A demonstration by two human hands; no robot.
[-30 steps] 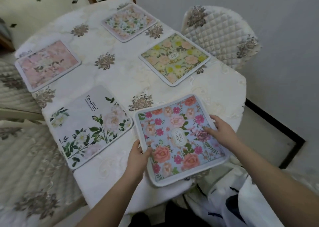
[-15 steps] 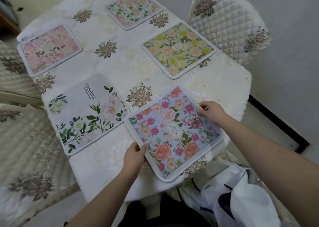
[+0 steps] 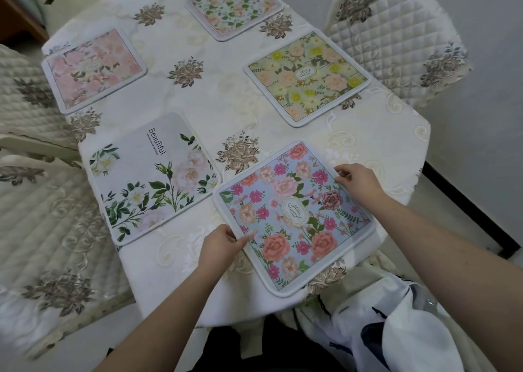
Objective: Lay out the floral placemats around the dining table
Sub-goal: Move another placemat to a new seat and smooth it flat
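Observation:
A blue floral placemat [image 3: 291, 216] lies flat at the near right of the table [image 3: 215, 111], its near corner close to the table's edge. My left hand [image 3: 220, 247] pinches its left edge with the thumb on top. My right hand [image 3: 358, 183] holds its far right edge with curled fingers. Several other placemats lie around the table: a white one with green leaves [image 3: 152, 179] at the near left, a pink one [image 3: 93, 68] at the far left, a pale floral one [image 3: 235, 6] at the far end, a yellow-green one [image 3: 307, 77] at the right.
A quilted chair [image 3: 396, 40] stands at the far right and a quilted seat [image 3: 42, 201] at the left. White and dark cloth [image 3: 396, 329] lies below the table's near right edge. A dark strip [image 3: 467, 213] runs along the floor at the right.
The blue placemat has slid away from the table's near edge and turned a little. My right hand moved from its right side to its far right edge; my left hand stayed on the left edge.

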